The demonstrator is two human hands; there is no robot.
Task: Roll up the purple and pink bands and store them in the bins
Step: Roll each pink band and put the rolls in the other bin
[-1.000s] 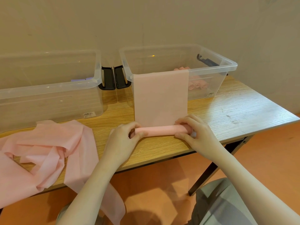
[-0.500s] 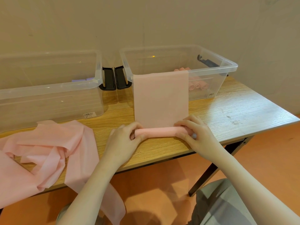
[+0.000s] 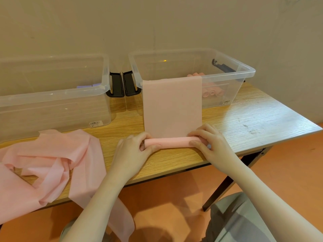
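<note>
Thin pink stretch band's rolled tube [image 3: 172, 142] lies crosswise near table front edge, left hand [image 3: 134, 151] and right hand [image 3: 209, 144] pinching its ends; unrolled flat tail [image 3: 172, 105] runs straight away, draped over clear right-hand plastic bin's rim [image 3: 227, 75].

We see a pink band [image 3: 172, 109] half rolled near the bench's front edge, its flat end draped over the right bin [image 3: 244, 74], which holds pink rolls [image 3: 212, 91]. Loose pink bands [image 3: 50, 159] heap at the front left corner; the left bin [image 3: 52, 95] holds something purple [image 3: 87, 86].
</note>
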